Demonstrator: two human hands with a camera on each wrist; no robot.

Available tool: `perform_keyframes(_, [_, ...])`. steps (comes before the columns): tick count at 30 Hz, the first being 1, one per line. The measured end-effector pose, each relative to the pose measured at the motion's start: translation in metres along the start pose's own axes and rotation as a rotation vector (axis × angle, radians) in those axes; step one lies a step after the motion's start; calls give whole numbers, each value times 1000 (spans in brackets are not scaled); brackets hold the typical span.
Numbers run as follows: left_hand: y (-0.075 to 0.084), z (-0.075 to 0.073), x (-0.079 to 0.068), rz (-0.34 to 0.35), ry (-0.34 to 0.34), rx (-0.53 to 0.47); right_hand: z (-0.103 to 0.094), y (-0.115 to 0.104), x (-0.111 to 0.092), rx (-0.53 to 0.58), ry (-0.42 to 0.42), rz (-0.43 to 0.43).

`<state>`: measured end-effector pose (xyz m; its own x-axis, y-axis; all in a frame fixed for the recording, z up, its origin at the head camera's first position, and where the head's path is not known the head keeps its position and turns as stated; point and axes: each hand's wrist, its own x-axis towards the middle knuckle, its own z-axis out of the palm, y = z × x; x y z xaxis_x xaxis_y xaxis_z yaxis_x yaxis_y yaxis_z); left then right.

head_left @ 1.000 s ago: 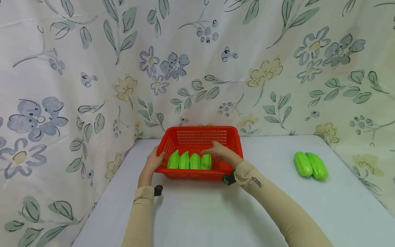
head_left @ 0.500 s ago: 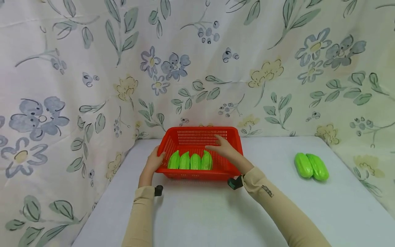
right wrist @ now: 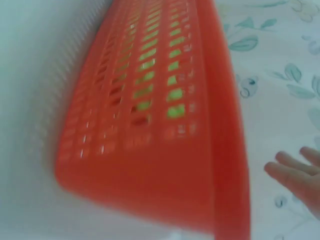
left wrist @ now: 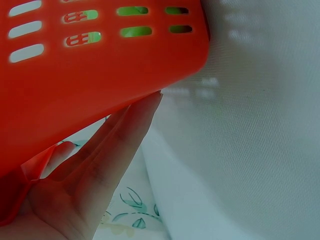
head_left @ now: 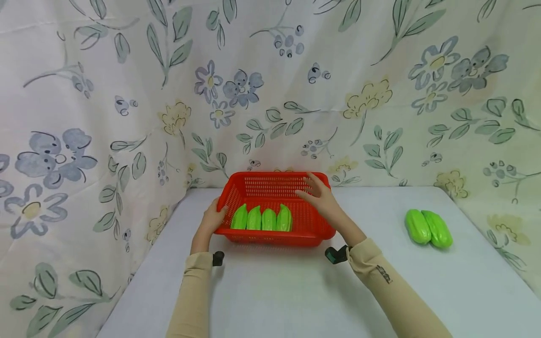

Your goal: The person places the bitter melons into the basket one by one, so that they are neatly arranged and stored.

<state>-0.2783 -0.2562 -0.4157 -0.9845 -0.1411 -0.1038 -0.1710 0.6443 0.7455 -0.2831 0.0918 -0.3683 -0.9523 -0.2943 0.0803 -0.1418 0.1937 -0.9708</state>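
Note:
In the head view, a red plastic basket [head_left: 270, 237] with slotted walls stands on the table. Several glossy green, ridged fruits, like toy star fruit [head_left: 254, 218], lie side by side in its left and middle part. My left hand [head_left: 212, 218] grips the basket's left rim, thumb over the edge; in the left wrist view its fingers [left wrist: 135, 120] lie along the outer wall. My right hand [head_left: 323, 199] hovers over the basket's right side, fingers spread, holding nothing. The right wrist view shows that hand [right wrist: 300, 177] beyond the basket's rim, apart from it.
Two more green fruits [head_left: 428, 228] lie together at the right of the white table [head_left: 270, 291]. A floral curtain [head_left: 270, 94] hangs behind the basket and along the left side.
My right hand has moved away from the rightmost fruit in the basket, rising to the right, with its fingers spreading. The left hand has stayed on the rim.

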Motion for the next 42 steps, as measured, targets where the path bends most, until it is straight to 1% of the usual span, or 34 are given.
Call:
perform_keyframes(3, [0, -1, 0, -1, 4, 0, -10, 5, -5, 10, 26, -40])
perform_keyframes(7, [-1, -1, 1, -6, 1, 1, -26, 15, -11, 7, 67, -47])
perform_keyframes(14, [0, 0, 2, 4, 7, 6, -52, 32, -22, -28, 156, -11])
perform_keyframes(22, [0, 0, 2, 2, 3, 10, -76, 43, -35, -56, 213, 17])
perform_keyframes(26, [0, 0, 2, -2, 3, 8, -86, 46, -39, -60, 230, 17])
perform_keyframes(31, [1, -1, 2, -3, 4, 12, -99, 49, -43, -97, 251, 30])
perform_keyframes(40, [1, -1, 2, -10, -5, 7, -127, 63, -58, -149, 344, 27])
perform_keyframes(42, [1, -1, 2, -7, -2, 10, -133, 64, -62, -161, 352, 36])
